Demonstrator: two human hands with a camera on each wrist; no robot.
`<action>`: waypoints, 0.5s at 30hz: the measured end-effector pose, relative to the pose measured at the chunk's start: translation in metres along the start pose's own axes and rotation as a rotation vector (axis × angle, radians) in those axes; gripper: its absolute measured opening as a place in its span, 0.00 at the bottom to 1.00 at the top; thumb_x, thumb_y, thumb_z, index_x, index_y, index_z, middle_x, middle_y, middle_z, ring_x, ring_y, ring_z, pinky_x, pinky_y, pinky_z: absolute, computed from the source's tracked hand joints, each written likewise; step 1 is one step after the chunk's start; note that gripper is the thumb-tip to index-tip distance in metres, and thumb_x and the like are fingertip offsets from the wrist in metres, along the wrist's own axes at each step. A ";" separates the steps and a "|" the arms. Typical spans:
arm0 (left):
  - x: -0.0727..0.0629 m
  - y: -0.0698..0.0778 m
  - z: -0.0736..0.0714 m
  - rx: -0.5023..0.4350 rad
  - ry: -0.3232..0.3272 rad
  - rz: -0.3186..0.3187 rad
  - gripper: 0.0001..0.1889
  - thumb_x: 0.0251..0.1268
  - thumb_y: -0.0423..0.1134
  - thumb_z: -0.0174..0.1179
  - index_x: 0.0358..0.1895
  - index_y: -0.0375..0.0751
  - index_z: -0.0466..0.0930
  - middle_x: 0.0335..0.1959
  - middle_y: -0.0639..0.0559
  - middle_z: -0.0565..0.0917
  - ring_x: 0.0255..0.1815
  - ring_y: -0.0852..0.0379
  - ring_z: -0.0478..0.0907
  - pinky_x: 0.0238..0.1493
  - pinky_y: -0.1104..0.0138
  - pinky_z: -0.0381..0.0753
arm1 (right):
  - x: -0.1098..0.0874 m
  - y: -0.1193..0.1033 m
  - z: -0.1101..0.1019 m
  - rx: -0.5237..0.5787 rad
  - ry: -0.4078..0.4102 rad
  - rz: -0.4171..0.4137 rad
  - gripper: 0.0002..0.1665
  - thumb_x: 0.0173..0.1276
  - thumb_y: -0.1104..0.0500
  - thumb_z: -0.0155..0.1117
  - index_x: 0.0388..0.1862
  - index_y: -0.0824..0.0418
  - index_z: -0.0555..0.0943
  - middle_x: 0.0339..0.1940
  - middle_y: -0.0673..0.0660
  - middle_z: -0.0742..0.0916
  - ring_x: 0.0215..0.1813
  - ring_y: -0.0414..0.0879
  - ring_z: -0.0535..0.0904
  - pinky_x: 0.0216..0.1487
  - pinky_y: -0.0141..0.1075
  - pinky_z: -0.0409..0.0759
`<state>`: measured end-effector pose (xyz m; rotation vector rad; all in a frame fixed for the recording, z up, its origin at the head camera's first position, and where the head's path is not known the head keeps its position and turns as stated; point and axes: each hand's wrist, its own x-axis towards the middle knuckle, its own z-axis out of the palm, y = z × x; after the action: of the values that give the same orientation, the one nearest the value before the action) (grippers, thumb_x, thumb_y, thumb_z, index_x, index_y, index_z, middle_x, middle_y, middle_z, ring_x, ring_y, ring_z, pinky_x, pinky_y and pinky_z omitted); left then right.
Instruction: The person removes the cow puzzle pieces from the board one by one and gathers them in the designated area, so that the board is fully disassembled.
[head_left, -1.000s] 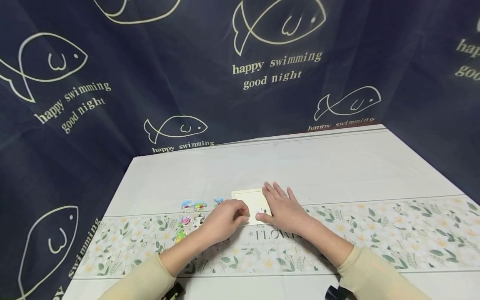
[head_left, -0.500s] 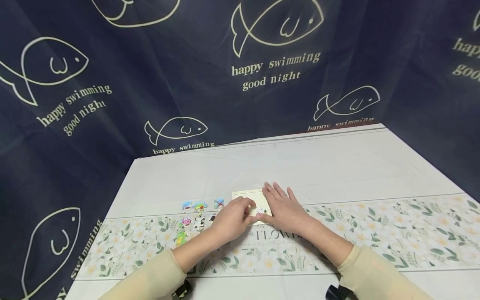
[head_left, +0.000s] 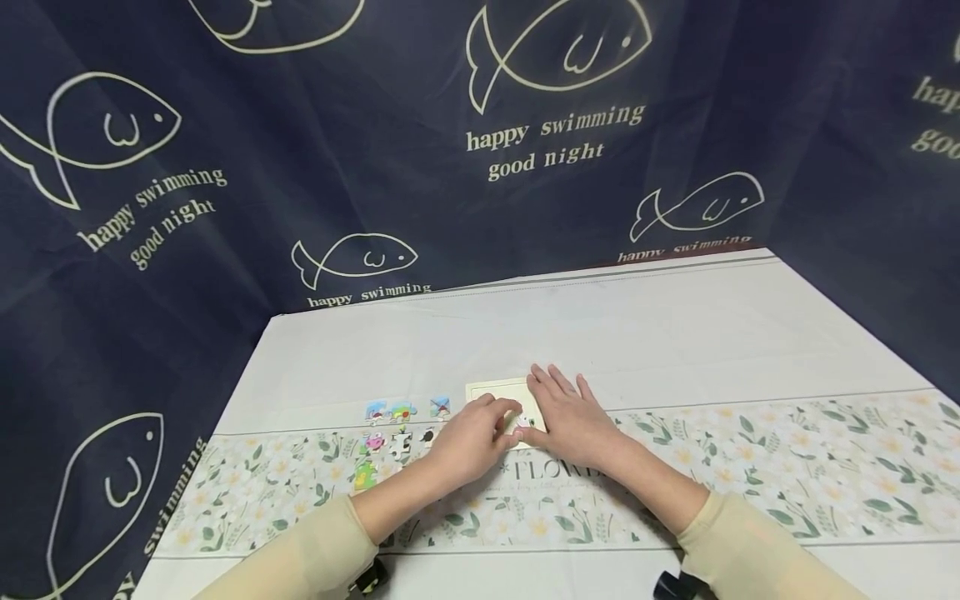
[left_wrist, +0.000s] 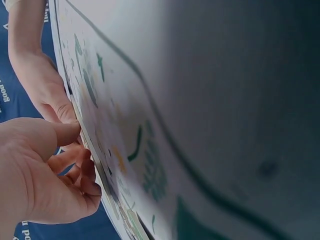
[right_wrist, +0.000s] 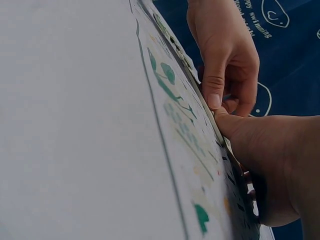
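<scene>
A shallow cream puzzle tray (head_left: 487, 388) lies at the middle of the table. In its lower right part sits a puzzle piece (head_left: 523, 419), white with dark and green marks, partly covered by fingers. My left hand (head_left: 474, 435) reaches over the tray, its index finger and thumb pinching about that piece; the wrist views hide the piece itself. My right hand (head_left: 572, 421) lies over the tray's right edge with its fingers extended, the thumb beside the piece. In the left wrist view the left hand (left_wrist: 50, 172) has its fingers curled near the right thumb (left_wrist: 66, 111).
Several loose puzzle pieces lie left of the tray, among them a pink one (head_left: 373, 442), a black-and-white one (head_left: 401, 444), a green one (head_left: 365, 475) and a blue one (head_left: 440, 407). The white tablecloth (head_left: 600, 333) carries a floral band. A dark fish-print curtain (head_left: 450, 192) encloses the table.
My left hand has moved right, from the tray's left side to the puzzle piece beside the right thumb. The right hand has stayed on the tray's right edge.
</scene>
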<state>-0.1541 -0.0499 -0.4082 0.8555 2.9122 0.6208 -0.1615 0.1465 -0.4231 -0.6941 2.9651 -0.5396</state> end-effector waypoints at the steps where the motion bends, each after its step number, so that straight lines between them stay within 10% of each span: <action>1: 0.000 0.001 0.000 0.004 -0.006 0.002 0.18 0.72 0.46 0.64 0.61 0.45 0.81 0.34 0.57 0.75 0.29 0.64 0.69 0.30 0.71 0.72 | 0.000 0.000 0.000 -0.002 0.002 0.001 0.51 0.73 0.36 0.59 0.79 0.70 0.58 0.81 0.66 0.58 0.81 0.63 0.49 0.74 0.65 0.44; 15: 0.002 0.003 -0.001 0.016 -0.022 -0.016 0.16 0.70 0.40 0.66 0.58 0.44 0.82 0.34 0.56 0.75 0.29 0.63 0.68 0.29 0.72 0.72 | 0.001 0.008 -0.002 0.053 -0.043 -0.055 0.59 0.69 0.28 0.57 0.79 0.71 0.56 0.81 0.68 0.56 0.81 0.65 0.46 0.73 0.68 0.42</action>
<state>-0.1541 -0.0465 -0.4061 0.8338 2.9052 0.5833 -0.1664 0.1531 -0.4240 -0.7743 2.8885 -0.5965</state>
